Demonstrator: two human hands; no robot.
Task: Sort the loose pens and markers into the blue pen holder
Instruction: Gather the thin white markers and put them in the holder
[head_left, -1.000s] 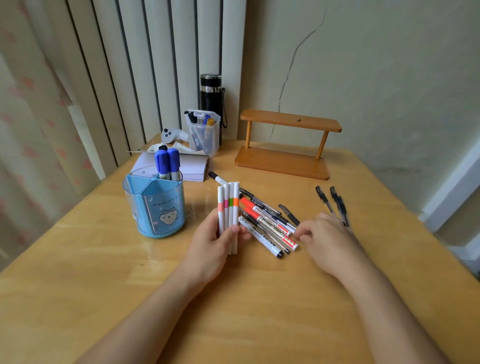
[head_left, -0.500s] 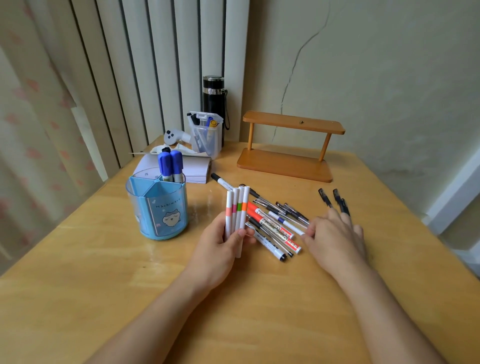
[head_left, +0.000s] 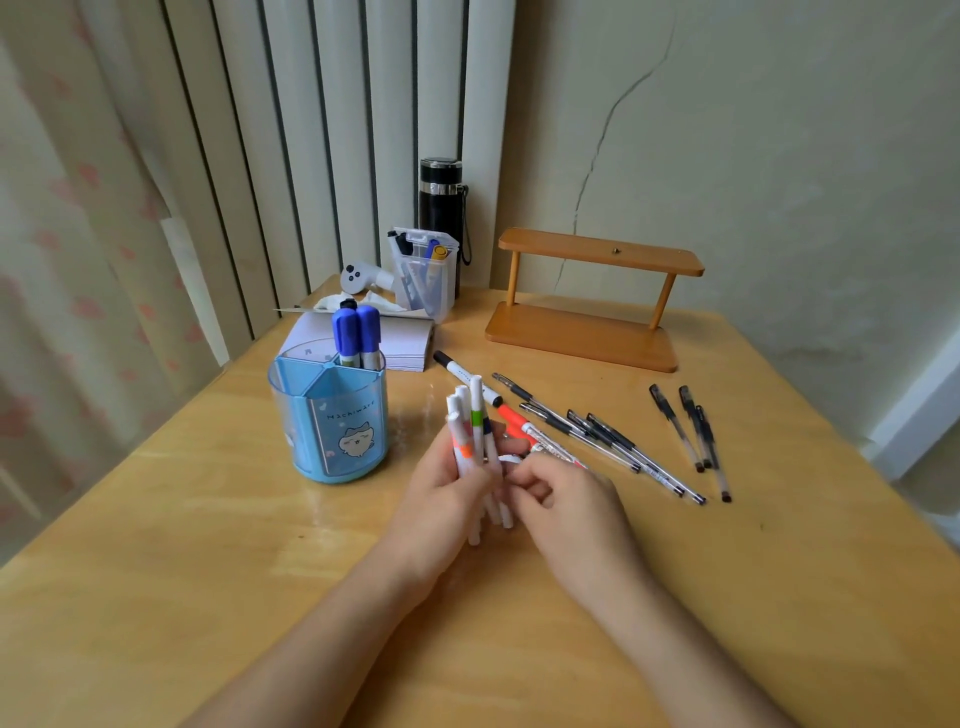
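The blue pen holder (head_left: 332, 421) stands left of centre on the table with two blue-capped markers (head_left: 357, 332) upright in its back compartment. My left hand (head_left: 441, 493) grips a bundle of white highlighters (head_left: 470, 431), held nearly upright just right of the holder. My right hand (head_left: 561, 499) has its fingers curled against the bundle's lower right side, touching a white marker there. Red-and-white markers (head_left: 519, 423) and several black pens (head_left: 597, 431) lie loose behind my hands. A further three black pens (head_left: 693, 426) lie apart to the right.
At the back stand a wooden two-tier shelf (head_left: 587, 332), a black flask (head_left: 441, 202), a clear plastic box of pens (head_left: 426, 275), a white notepad stack (head_left: 405, 343) and a white controller (head_left: 358, 275). The table edge (head_left: 852, 441) falls away at right.
My right hand has moved left from the loose pens to meet the bundle. My left hand has tilted the highlighters more upright and unevenly.
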